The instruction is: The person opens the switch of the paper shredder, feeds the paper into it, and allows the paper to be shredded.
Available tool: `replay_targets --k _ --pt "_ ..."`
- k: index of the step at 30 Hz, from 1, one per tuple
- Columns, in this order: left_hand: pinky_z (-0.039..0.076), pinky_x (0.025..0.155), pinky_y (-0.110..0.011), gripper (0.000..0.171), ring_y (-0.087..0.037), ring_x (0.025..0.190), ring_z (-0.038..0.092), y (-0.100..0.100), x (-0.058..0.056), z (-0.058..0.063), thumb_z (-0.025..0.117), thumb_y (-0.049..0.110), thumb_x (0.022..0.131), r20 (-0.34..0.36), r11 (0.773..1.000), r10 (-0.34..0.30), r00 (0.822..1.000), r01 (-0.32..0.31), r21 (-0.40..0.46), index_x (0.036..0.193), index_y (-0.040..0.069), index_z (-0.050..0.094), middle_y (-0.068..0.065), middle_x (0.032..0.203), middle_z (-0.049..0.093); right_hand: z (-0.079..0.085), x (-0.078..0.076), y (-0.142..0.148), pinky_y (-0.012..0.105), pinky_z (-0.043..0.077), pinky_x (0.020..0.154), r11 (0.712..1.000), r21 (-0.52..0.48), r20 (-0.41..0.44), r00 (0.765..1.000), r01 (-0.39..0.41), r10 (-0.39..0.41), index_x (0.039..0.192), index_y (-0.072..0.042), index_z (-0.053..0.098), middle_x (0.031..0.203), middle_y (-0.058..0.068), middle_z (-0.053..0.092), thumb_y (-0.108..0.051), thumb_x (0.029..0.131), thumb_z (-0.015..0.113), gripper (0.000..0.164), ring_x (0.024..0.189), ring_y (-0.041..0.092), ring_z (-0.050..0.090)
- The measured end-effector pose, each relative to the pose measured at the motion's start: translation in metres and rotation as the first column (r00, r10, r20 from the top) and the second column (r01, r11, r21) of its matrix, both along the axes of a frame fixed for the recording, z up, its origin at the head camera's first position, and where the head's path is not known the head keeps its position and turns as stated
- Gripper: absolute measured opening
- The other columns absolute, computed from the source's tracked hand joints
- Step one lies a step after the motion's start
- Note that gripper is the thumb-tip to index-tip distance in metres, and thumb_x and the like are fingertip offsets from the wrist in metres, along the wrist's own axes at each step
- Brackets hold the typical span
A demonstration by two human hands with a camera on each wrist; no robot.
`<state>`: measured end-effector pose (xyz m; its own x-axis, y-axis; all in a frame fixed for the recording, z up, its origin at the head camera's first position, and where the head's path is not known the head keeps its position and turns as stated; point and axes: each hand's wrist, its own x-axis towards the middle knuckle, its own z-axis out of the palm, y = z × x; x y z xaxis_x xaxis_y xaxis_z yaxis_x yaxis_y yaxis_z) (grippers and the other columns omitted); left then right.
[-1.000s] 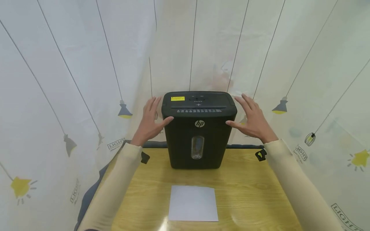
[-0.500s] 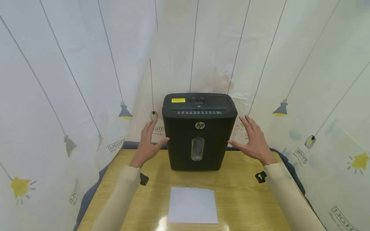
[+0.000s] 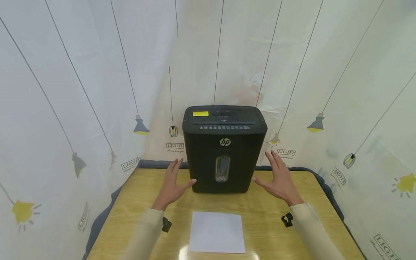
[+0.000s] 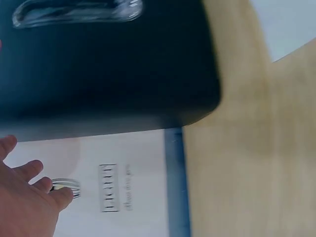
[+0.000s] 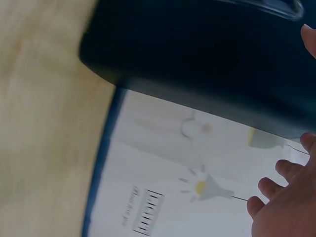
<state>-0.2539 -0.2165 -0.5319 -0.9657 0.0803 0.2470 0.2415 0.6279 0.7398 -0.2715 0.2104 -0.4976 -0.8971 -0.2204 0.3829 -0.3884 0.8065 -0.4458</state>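
Note:
A black HP paper shredder (image 3: 225, 155) stands upright at the back of the wooden table, its clear window facing me. My left hand (image 3: 173, 187) is at its lower left side, fingers spread and thumb tip overlapping the bin's lower corner in the head view. On the opposite side my right hand (image 3: 278, 178) mirrors it, thumb extended toward the lower right edge. Neither hand grips anything. Between the forearms, in front of the shredder, a white sheet of paper (image 3: 217, 233) lies flat. The left wrist view shows the shredder's dark side (image 4: 108, 74) above relaxed fingers (image 4: 29, 170).
Behind and on both sides hangs a pale curtain (image 3: 97, 90) printed with lamps. A dark blue edge (image 3: 156, 164) runs along the back of the table (image 3: 130, 216). A black wrist-worn piece (image 3: 287, 219) sits by the right cuff, and a similar one (image 3: 166, 224) by the left.
Both hands have come down along the shredder's sides, from beside its top to its lower part, and toward me. The shredder and the paper stay in place.

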Motion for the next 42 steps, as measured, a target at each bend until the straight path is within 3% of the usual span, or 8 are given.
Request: replay_targets --k 5,11,16,23,31,36,42 --pt "0.026 0.121 -0.066 0.104 -0.034 0.159 0.011 0.006 0.009 -0.029 0.076 0.065 0.083 0.025 1.000 -0.016 1.000 0.016 0.006 0.164 0.031 0.020 -0.003 0.172 0.013 -0.026 0.009 -0.008 0.077 0.024 0.113 1.000 -0.018 0.024 1.000 -0.002 0.002 0.163 -0.013 0.022 0.170 0.020 0.020 -0.054 0.082 0.079 0.107 0.152 0.049 0.023" --pt "0.028 0.119 -0.066 0.103 -0.040 0.157 0.017 0.013 0.022 -0.058 0.081 0.055 0.083 0.047 0.999 -0.032 0.998 0.032 0.005 0.163 0.019 0.027 -0.016 0.170 0.018 -0.056 0.022 -0.015 0.077 0.027 0.111 0.999 -0.033 0.034 0.999 -0.019 0.020 0.161 -0.008 0.027 0.167 0.023 0.024 -0.052 0.082 0.080 0.104 0.148 0.053 0.028" --pt "0.030 0.117 -0.069 0.101 -0.044 0.156 0.017 0.020 0.034 -0.081 0.081 0.054 0.083 0.104 0.999 -0.051 0.993 0.050 0.005 0.162 0.018 0.029 -0.018 0.169 0.018 -0.081 0.034 -0.024 0.078 0.029 0.108 0.999 -0.043 0.047 0.998 -0.029 0.031 0.161 -0.008 0.030 0.165 0.023 0.028 -0.051 0.081 0.081 0.103 0.147 0.052 0.031" --pt "0.032 0.114 -0.072 0.101 -0.050 0.153 0.023 0.027 0.051 -0.113 0.082 0.055 0.081 0.098 0.997 -0.069 0.993 0.072 -0.031 0.159 0.011 0.035 -0.025 0.165 0.025 -0.111 0.054 -0.042 0.078 0.034 0.105 0.996 -0.069 0.116 0.991 -0.055 0.063 0.158 -0.009 0.037 0.164 0.025 0.031 -0.049 0.081 0.083 0.098 0.144 0.053 0.037" --pt "0.028 0.117 -0.070 0.098 -0.048 0.154 0.022 0.034 0.068 -0.135 0.084 0.053 0.080 0.150 0.991 -0.104 0.983 0.115 -0.063 0.157 0.014 0.039 -0.021 0.165 0.031 -0.142 0.074 -0.063 0.074 0.035 0.109 0.993 -0.086 0.287 0.953 -0.078 0.100 0.156 -0.011 0.041 0.166 0.020 0.031 -0.055 0.080 0.082 0.097 0.147 0.049 0.037" --pt "0.030 0.118 -0.067 0.096 -0.046 0.154 0.023 0.040 0.075 -0.146 0.086 0.050 0.077 0.171 0.986 -0.114 0.979 0.133 -0.100 0.155 0.013 0.043 -0.020 0.164 0.034 -0.162 0.080 -0.072 0.071 0.039 0.109 0.988 -0.094 0.323 0.935 -0.125 0.149 0.153 -0.008 0.045 0.164 0.021 0.035 -0.053 0.080 0.083 0.095 0.145 0.049 0.040" --pt "0.029 0.120 -0.063 0.097 -0.043 0.154 0.027 0.043 0.081 -0.152 0.088 0.048 0.075 0.171 0.980 -0.138 0.976 0.159 -0.118 0.153 0.010 0.046 -0.017 0.165 0.035 -0.173 0.084 -0.082 0.064 0.037 0.115 0.994 -0.045 0.399 0.910 -0.104 0.113 0.152 -0.009 0.046 0.163 0.016 0.039 -0.051 0.081 0.083 0.091 0.148 0.042 0.039"
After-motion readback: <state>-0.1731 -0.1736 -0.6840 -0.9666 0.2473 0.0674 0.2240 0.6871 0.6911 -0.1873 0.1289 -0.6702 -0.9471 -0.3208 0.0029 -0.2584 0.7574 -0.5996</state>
